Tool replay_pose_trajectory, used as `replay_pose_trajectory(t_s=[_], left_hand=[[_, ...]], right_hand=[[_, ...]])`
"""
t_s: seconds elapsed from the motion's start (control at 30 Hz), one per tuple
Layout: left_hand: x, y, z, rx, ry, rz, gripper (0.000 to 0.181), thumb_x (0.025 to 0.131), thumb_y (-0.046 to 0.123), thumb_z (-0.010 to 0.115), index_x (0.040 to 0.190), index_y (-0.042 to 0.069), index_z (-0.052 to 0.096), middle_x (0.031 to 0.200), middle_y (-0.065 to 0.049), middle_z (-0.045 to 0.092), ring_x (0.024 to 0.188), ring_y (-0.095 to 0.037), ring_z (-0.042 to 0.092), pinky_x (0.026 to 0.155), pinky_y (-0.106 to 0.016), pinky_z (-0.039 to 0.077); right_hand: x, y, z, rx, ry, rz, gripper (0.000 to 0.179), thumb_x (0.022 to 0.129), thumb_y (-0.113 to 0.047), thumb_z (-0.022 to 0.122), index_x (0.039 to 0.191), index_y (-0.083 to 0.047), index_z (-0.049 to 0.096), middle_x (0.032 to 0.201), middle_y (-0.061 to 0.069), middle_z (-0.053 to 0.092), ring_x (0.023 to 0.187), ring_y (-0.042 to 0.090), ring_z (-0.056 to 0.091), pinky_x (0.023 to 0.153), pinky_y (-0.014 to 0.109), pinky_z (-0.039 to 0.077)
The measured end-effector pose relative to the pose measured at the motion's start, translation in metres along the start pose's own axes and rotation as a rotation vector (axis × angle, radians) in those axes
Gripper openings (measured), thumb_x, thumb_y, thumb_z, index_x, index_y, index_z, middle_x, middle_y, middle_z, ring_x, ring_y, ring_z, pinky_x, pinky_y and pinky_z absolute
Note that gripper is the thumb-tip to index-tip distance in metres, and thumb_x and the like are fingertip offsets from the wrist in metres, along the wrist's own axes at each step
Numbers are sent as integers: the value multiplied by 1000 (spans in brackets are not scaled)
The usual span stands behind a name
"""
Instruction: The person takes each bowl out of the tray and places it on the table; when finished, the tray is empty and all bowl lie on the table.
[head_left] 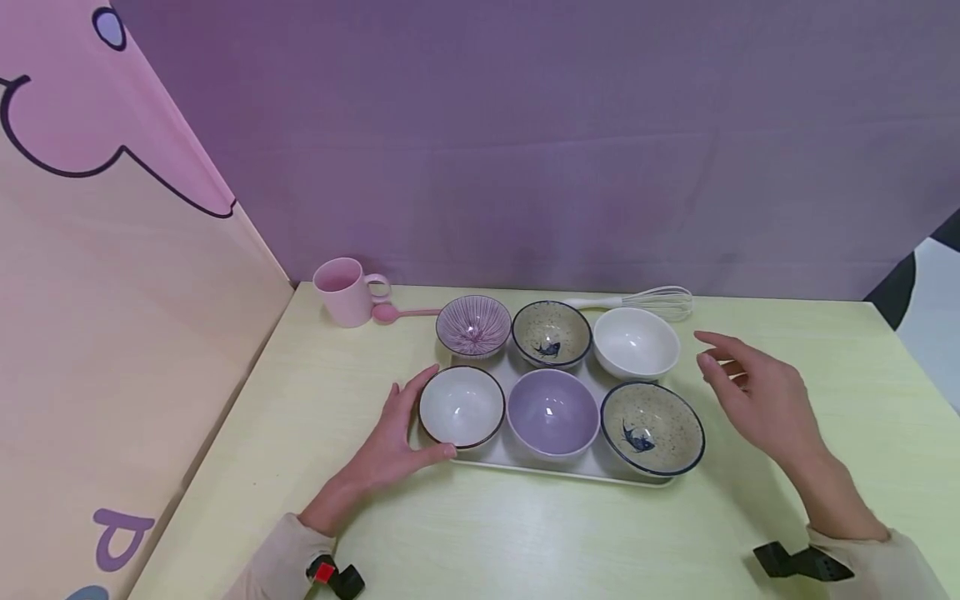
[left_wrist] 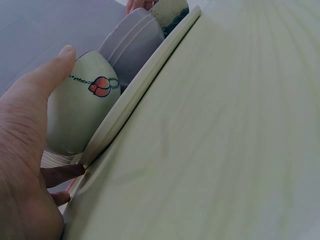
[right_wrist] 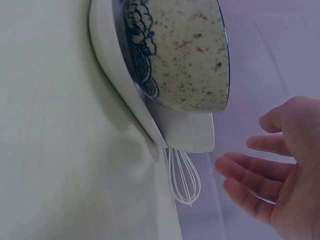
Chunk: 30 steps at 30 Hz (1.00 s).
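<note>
My left hand [head_left: 393,437] holds the left side of a white bowl with a brown rim [head_left: 462,407], thumb along its front and index finger towards its back. In the left wrist view, a red fruit-like motif shows on this bowl's side [left_wrist: 82,110], with the lower fingers close to the tray's edge. Off the tray's right side, my right hand [head_left: 765,400] hovers with relaxed, slightly bent fingers and nothing in them. Nearest to it are a plain white bowl [head_left: 636,343] and a speckled bowl with a blue rim [head_left: 652,429].
The white tray [head_left: 525,468] also bears a purple bowl [head_left: 553,412], a second speckled bowl [head_left: 551,333] and a striped bowl [head_left: 473,326]. Behind them lie a pink spoon [head_left: 386,314] and a white whisk [head_left: 667,302]. A pink mug [head_left: 345,292] stands at the back left.
</note>
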<state>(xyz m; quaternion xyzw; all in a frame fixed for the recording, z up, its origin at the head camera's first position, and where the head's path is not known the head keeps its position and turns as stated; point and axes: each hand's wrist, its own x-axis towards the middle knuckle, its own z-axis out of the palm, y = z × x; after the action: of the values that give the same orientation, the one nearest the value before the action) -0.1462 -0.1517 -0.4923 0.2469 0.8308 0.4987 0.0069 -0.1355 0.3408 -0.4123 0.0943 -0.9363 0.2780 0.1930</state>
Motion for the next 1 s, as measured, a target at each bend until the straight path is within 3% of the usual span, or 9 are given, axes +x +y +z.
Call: replay_pose_trajectory(t_s=[0.2, 0.4, 0.6, 1.0], left_hand=[[-2, -3, 3, 21, 31, 18, 114, 88, 66, 85, 173, 11, 33, 173, -16, 45, 163, -42, 35, 137, -68, 0], [-3, -3, 6, 56, 46, 60, 111, 93, 72, 77, 173, 8, 33, 172, -17, 46, 159, -44, 40, 136, -70, 3], [-3, -4, 5, 72, 33, 62, 122, 88, 88, 69, 174, 10, 31, 173, -15, 45, 161, -41, 39, 136, -69, 2], [-4, -3, 5, 68, 31, 63, 119, 89, 82, 73, 174, 11, 31, 174, -15, 44, 161, -43, 38, 136, -70, 4]], right_hand=[[7, 2, 2, 70, -61, 46, 36, 112, -14, 67, 146, -1, 69, 104, 23, 81, 76, -8, 68, 56, 14, 48], [12, 3, 5, 116, -116, 94, 37, 115, -16, 61, 148, 0, 67, 105, 23, 81, 73, 0, 71, 55, 20, 51], [17, 7, 8, 141, -131, 102, 39, 115, -17, 60, 150, 0, 65, 103, 24, 81, 70, 6, 73, 56, 20, 55], [26, 24, 19, 197, -213, 158, 47, 117, -21, 57, 158, 1, 55, 100, 23, 77, 66, 17, 68, 54, 25, 55]])
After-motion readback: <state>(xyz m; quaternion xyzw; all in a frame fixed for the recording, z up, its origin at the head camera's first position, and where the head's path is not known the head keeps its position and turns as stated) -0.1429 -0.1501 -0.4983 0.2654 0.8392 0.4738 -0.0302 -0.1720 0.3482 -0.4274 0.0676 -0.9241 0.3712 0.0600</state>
